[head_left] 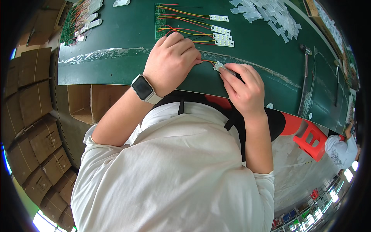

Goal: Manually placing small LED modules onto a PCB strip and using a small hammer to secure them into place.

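Note:
My left hand (170, 63), with a watch on its wrist, is closed with its fingertips at thin red and yellow wires (209, 61) over the near part of the green table. These wires run to a small white LED board (218, 65), which my right hand (246, 86) pinches between thumb and fingers. A pale clear piece seems to be in the right hand too, mostly hidden by the fingers. Beyond the left hand lies a green circuit board (160, 19), its wires leading right to several white LED boards (220, 30).
A heap of clear plastic pieces (266, 13) lies at the far right. Wired green boards with white covers (91, 25) lie far left. A hammer (305, 73) rests at right. Cardboard boxes (34, 96) stack left; a red stool (312, 141) and another person (342, 150) are at right.

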{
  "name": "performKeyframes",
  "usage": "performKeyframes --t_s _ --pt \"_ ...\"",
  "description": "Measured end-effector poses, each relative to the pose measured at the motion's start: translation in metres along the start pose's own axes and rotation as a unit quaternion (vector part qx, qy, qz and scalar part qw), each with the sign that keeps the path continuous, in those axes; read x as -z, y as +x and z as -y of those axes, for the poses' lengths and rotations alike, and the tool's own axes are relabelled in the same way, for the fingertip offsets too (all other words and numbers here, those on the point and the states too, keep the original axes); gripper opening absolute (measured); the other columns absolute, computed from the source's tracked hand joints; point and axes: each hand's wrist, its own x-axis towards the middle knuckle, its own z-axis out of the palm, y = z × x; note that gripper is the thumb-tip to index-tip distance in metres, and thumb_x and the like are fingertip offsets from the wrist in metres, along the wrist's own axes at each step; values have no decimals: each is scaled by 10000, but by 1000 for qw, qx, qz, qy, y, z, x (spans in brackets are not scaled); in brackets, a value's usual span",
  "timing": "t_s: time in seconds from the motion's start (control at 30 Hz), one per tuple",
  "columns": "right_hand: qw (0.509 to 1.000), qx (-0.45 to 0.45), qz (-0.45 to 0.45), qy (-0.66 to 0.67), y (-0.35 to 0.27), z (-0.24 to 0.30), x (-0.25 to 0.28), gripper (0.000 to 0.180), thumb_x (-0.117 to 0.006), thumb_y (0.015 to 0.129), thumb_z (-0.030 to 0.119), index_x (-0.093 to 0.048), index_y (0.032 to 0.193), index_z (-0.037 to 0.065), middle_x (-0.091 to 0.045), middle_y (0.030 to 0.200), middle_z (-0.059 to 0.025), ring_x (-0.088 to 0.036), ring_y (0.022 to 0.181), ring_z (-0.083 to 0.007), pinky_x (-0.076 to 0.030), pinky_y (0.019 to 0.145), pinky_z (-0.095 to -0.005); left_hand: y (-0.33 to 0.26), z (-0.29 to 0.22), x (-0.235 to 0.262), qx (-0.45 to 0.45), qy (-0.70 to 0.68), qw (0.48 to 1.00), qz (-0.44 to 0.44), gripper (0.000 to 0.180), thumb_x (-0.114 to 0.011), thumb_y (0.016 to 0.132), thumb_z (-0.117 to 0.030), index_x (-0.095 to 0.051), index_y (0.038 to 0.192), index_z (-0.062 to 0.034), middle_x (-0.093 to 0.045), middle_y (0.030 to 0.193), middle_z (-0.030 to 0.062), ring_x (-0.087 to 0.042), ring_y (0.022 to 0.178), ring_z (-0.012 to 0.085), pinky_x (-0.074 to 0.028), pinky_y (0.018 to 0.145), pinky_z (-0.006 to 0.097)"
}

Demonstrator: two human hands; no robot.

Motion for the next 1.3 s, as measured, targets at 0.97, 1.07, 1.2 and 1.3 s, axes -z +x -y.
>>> performKeyframes --t_s 0.97,1.07,1.2,1.3 --pt "997 -42 29 65 6 -5 3 154 -835 765 43 -780 907 67 -723 997 -15 -663 921 -238 -540 775 -366 -6 18 22 -72 -8 997 -39 177 -812 712 -36 -735 840 -131 -678 892 -5 -618 845 224 -538 740 358" --pt "997 -42 26 58 4 -4 2 162 -836 768 52 -789 921 71 -727 1006 -8 -663 932 -233 -538 794 -363 -4 14 23 -90 -10 996 -16 195 -797 688 -25 -731 841 -126 -676 909 7 -617 857 225 -539 736 365" --pt "996 -44 32 73 2 -4 3 189 -826 772 29 -797 956 57 -743 1027 -13 -669 938 -235 -555 819 -366 2 6 29 -117 -65 986 98 139 -807 741 -89 -748 862 -121 -679 917 23 -620 863 240 -543 739 371" --pt "993 -50 53 93 4 -4 5 193 -809 783 2 -795 973 34 -756 1033 -31 -675 945 -244 -571 826 -365 6 1 26 -86 -113 984 111 127 -814 802 -148 -773 912 -100 -692 879 44 -636 814 259 -550 731 375"
